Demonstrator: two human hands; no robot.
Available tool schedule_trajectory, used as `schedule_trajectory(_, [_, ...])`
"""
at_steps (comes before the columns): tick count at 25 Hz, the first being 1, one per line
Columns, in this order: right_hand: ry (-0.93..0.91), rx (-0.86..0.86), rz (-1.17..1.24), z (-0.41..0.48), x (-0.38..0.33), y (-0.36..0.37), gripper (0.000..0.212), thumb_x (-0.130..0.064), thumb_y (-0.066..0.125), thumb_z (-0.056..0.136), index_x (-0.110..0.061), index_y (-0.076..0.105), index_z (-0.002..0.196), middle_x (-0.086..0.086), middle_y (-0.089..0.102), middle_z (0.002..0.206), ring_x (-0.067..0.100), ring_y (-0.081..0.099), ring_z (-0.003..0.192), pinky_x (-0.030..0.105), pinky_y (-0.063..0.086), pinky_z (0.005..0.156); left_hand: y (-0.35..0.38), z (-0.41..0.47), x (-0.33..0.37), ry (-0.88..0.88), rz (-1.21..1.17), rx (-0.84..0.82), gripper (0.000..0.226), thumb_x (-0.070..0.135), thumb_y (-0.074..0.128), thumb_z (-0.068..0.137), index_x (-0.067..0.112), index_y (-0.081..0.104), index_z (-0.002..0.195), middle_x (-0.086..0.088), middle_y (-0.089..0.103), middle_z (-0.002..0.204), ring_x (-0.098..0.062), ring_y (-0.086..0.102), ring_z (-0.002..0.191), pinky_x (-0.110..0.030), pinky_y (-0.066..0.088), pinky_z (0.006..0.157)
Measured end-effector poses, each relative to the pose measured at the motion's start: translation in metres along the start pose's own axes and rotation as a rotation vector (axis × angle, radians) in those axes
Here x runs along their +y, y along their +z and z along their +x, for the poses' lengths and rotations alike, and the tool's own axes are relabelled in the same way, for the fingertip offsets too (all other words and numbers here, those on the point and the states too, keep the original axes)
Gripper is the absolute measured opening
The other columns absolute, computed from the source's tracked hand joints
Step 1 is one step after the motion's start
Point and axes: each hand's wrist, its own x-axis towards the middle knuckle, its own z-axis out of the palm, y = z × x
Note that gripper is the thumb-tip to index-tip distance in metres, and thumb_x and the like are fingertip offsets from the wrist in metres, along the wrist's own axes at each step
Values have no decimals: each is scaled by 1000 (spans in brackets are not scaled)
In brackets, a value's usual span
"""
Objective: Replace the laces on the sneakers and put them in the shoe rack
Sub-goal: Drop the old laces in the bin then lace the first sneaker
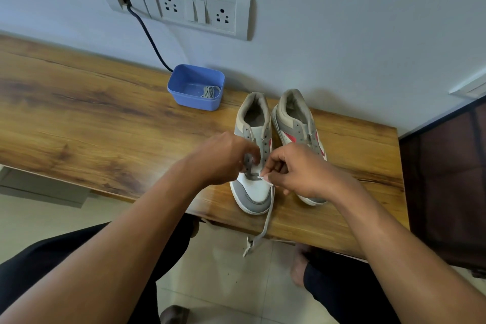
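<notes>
The wooden table (105,118) carries everything. Beneath both hands lies the first sneaker (256,192). The second sneaker (294,118), laceless, reaches beyond the right hand (297,171). A blue tub (196,79) holding a spare lace (210,91) sits well beyond the left hand (223,158), which grips the first sneaker's eyelet flap. The right hand pinches the grey lace (267,218) by its tip. Lacing seems barely begun, and the next move likely calls for guiding that tip into an eyelet.

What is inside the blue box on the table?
A coiled grey shoelace lies in the blue box, toward its right side. The box's near wall hides the front strip of its bottom, so anything lying there cannot be seen.
</notes>
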Motion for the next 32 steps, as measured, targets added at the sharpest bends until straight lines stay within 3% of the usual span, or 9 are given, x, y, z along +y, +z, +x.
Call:
schedule_trajectory(4, [-174,204,-291,1,-5,7,4,-31,74,94,-28,73,96,-13,68,90,5,65,80,29,54,70,2,2,-1,50,-35,19,33,-6,70,83,24,69,93,15,54,74,2,54,67,-14,34,57])
schedule_trajectory(7, [-255,276,-421,8,-3,17,8,-33,72,94,-26,69,95,-9,63,92,12,63,83,31,51,70,1,2,-6,54,-107,35,32,-8,72,79,23,67,86,11,60,73,-2,59,68,-22,47,59])
schedule_trajectory(10, [-264,276,-404,14,1,23,8,-31,71,95,-24,66,95,-8,60,92,15,61,84,37,54,73,1,2,-10,78,-133,37,28,-5,77,76,19,70,90,7,65,76,-6,62,72,-26,55,65])
schedule_trajectory(16, [-187,200,-157,24,9,29,13,-22,73,95,-25,62,89,-10,54,89,9,56,82,37,50,71,9,-2,-19,82,-243,101,33,-5,82,71,19,71,91,7,66,75,-5,63,71,-25,54,65])
schedule_trajectory(20, [-94,206,-85,31,3,34,11,-18,70,96,-23,62,90,-5,55,89,13,57,84,41,50,75,11,-5,-21,88,-272,149,35,-5,83,70,21,72,91,9,66,75,-5,63,71,-23,53,65])
schedule_trajectory(25, [-60,162,-130,34,-5,34,11,-16,67,95,-25,62,90,-1,59,92,18,59,85,45,54,77,14,-6,-20,81,-279,174,37,-6,82,70,23,71,89,9,65,75,-4,62,71,-16,48,63])
schedule_trajectory(29, [-32,103,-131,34,-4,33,2,-21,64,98,-23,64,98,0,57,96,19,59,87,44,52,79,17,-4,-21,79,-309,202,40,-12,78,68,21,68,88,5,66,73,-8,64,69,-27,54,63])
schedule_trajectory(32, [14,84,-70,33,-7,30,6,-23,60,101,-20,64,97,4,57,100,23,59,90,43,50,82,17,-3,-22,73,-321,189,43,-12,81,66,24,66,86,5,66,74,-9,64,70,-29,55,64])
